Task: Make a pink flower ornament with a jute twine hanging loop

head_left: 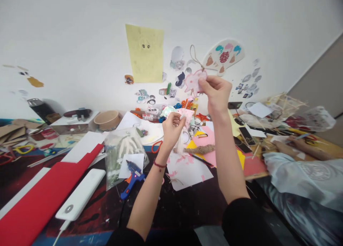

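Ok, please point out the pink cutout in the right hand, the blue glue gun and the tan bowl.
Pink cutout point(193, 83): head view, on its flat face.
Blue glue gun point(133, 180): head view, on the upper handle.
Tan bowl point(107, 125): head view, on its outer wall.

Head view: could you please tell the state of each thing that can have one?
pink cutout: held up
right hand: raised, pinching pink cutout
left hand: raised, curled, grip unclear
blue glue gun: lying, light showing
white device: lying, cable plugged in
clear bag: lying, white items inside
bowl: upright, open
yellow sheet: flat against wall
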